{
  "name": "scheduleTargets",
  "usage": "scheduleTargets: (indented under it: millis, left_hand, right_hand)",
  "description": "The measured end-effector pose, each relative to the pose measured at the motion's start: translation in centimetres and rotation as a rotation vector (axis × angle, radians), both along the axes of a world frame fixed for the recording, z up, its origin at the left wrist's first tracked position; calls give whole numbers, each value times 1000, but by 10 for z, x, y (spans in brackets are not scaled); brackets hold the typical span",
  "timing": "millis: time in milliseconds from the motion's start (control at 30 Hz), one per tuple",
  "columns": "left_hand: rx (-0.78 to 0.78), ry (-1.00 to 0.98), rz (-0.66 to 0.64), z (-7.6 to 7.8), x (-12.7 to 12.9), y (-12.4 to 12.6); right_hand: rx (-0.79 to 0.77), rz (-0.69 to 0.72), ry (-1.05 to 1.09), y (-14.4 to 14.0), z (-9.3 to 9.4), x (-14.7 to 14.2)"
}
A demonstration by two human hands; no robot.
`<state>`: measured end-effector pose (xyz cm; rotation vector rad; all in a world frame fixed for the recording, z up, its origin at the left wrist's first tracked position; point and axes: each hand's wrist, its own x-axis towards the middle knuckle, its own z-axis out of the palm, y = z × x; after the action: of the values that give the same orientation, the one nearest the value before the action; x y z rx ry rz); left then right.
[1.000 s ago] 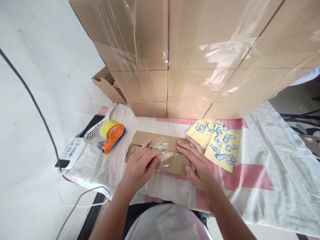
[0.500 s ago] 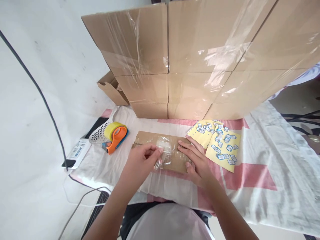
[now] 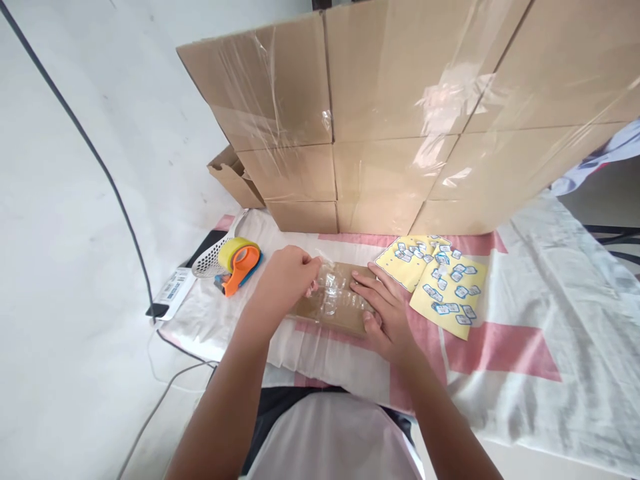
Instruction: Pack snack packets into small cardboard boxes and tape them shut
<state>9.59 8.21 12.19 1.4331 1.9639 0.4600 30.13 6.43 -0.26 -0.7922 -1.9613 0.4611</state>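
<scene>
Directly under right-hand fingers (image 3: 373, 289), cardboard box (image 3: 341, 307)

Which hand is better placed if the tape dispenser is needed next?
Probably the left hand: the tape dispenser lies on its side of the small box, while the right hand, resting on that box, is farther away.
</scene>
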Motion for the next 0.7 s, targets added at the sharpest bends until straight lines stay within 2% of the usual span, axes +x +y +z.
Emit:
scheduleTargets:
  millis: [133,233,400,567,700]
  left_hand:
    - [-87,58,-42,1,3,3]
    - [-71,99,-15,1,6,3]
    - [-75,48,39,3,10,7]
    - [-74,15,58,12,13,8]
    - [-22,-80,141,20,16,6]
  right_hand:
    - [2,15,26,0,-3,0]
    - [2,16,41,0,-4,0]
    - [-5,10,53,-1,-4,0]
    - [-14,12,51,-4,-4,1]
    - [-17,-3,72,-6,-4,3]
